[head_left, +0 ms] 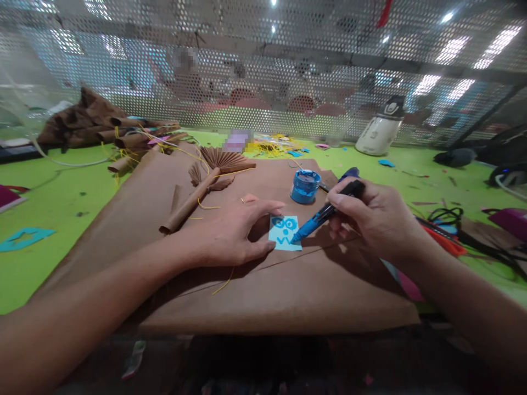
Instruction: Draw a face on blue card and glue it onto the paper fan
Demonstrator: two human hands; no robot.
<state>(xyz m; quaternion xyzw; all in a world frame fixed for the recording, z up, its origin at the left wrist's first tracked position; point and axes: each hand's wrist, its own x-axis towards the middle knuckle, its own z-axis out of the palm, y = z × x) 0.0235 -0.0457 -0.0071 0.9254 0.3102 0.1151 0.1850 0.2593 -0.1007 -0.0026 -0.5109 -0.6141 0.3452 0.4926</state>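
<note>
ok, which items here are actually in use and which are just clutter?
In use:
left hand pinning the small light-blue paper square
right hand gripping the blue-tipped marker pen
brown kraft paper sheet underneath

Lying about:
open blue paint pot
rolled brown paper tube
pleated brown paper fan
white jug

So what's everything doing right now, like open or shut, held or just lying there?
Left hand: flat, pressing down the small light-blue paper card.
Right hand: closed round the blue marker pen.
Blue marker pen: uncapped, tip on the card.
Light-blue card: lying flat on the brown paper sheet, partly drawn with a face.
Small round blue paint pot: open, upright.
Rolled brown paper tube: lying down.
White jug: upright, lidded.
</note>
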